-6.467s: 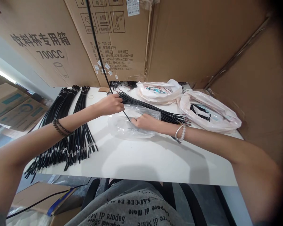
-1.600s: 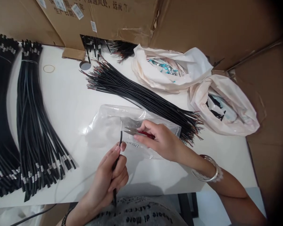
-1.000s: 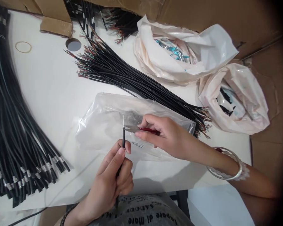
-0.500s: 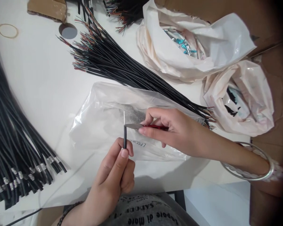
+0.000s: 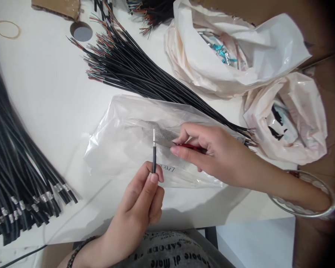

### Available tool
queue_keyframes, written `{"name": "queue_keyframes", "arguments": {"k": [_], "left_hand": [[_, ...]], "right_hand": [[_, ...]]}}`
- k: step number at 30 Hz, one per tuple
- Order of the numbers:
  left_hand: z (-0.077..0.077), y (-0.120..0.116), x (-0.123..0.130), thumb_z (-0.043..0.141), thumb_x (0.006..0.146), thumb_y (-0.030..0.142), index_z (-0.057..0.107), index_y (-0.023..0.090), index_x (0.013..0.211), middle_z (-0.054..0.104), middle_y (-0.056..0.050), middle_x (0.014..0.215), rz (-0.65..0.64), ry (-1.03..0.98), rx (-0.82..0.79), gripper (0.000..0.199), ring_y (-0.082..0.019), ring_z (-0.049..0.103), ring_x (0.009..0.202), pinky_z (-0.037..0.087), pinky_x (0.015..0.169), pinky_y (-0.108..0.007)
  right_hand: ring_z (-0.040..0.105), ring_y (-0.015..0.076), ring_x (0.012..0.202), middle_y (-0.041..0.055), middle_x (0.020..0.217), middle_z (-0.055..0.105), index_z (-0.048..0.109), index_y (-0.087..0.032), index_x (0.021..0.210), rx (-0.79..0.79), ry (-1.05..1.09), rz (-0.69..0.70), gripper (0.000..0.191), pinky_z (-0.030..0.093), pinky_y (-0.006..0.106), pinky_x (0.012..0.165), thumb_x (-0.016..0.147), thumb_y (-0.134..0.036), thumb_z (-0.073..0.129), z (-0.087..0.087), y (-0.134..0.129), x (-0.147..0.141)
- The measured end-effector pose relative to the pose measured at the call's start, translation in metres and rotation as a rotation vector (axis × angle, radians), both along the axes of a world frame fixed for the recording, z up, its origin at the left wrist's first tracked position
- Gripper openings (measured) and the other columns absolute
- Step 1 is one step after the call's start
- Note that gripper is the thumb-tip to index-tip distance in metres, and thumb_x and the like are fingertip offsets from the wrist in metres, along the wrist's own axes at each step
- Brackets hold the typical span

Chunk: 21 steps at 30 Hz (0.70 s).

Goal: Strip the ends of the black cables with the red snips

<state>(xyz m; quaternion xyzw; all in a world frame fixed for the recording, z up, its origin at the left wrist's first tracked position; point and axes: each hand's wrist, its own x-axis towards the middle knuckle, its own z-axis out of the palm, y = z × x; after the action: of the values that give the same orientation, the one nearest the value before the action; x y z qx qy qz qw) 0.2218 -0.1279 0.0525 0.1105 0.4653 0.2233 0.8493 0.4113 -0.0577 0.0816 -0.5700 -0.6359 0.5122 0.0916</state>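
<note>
A black cable [image 5: 154, 158] stands upright between the thumb and fingers of my left hand [image 5: 143, 197], its silvery stripped end pointing away from me. My right hand [image 5: 201, 149] grips a small red-handled blade [image 5: 190, 147], whose thin metal edge points left and meets the cable's silvery part just above the black jacket. Both hands are over a clear plastic bag [image 5: 108, 137] lying on the white table. Behind it lies a bundle of black cables [image 5: 156, 78] with frayed coloured wire ends.
More black cables [image 5: 13, 149] with silvery bands fill the left side. Two whitish bags [image 5: 279, 41] with small parts stand at the right, near brown cardboard [image 5: 324, 85]. A rubber band [image 5: 8, 29], a table hole [image 5: 81, 31] and a cardboard piece [image 5: 57, 8] are at the upper left.
Both hands have shifted slightly right with the cable and blade. The blade now sits a little above the jacket's edge, and more of the silvery part shows below it.
</note>
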Motion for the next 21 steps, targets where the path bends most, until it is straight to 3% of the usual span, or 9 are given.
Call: {"name": "queue_keyframes", "arguments": {"k": [12,16,21], "left_hand": [[0.0010,0.0020,0.0013,0.051,0.094,0.051,0.044,0.024,0.088,0.014,0.012,0.051,-0.043,0.003,0.047,0.029,-0.004,0.008,0.042,0.021,0.041,-0.013],[0.0032,0.0020,0.0035,0.052,0.093,0.051,0.044,0.024,0.090,0.015,0.013,0.050,-0.046,0.100,0.124,0.028,-0.005,0.009,0.042,0.020,0.040,-0.014],[0.0073,0.0008,0.0011,0.044,0.098,0.047,0.048,0.023,0.093,0.025,0.009,0.055,-0.180,0.347,0.345,0.025,-0.008,0.020,0.047,0.022,0.043,-0.018]], "right_hand": [[0.043,0.0088,0.053,-0.0066,0.057,0.048,0.050,-0.021,0.075,0.054,-0.078,0.055,0.020,0.027,0.024,0.051,0.085,-0.032,0.062,0.0002,0.0055,0.0028],[0.044,0.0090,0.054,-0.0071,0.056,0.047,0.049,-0.021,0.073,0.085,-0.082,0.062,0.020,0.026,0.024,0.051,0.084,-0.031,0.063,0.0008,0.0064,0.0009],[0.035,0.0074,0.044,-0.0097,0.047,0.039,0.046,-0.022,0.069,0.114,-0.134,0.093,0.024,0.024,0.024,0.047,0.085,-0.032,0.062,0.0100,0.0080,-0.0023]]}}
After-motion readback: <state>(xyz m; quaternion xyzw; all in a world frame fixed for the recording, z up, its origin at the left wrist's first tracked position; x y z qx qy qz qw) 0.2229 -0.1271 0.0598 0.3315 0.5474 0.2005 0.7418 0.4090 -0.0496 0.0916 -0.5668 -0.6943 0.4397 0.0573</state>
